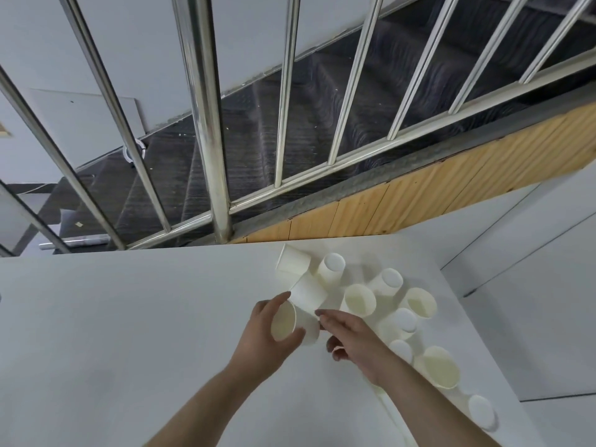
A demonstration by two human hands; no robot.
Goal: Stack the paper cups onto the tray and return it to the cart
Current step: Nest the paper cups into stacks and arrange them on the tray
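Early stage: left hand (267,333) grips one paper cup (285,322); right hand (351,340) loose, empty; other cups (359,300) scattered on tabletop (129,317); tray, cart unseen.

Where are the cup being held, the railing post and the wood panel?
Held cup (283,324), head view, its open inside.
Railing post (206,130), head view, mid-shaft.
Wood panel (451,175), head view, its face.

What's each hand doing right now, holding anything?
Left hand: grips a paper cup lying on its side on the white table.
Right hand: open, fingers relaxed, holding nothing.
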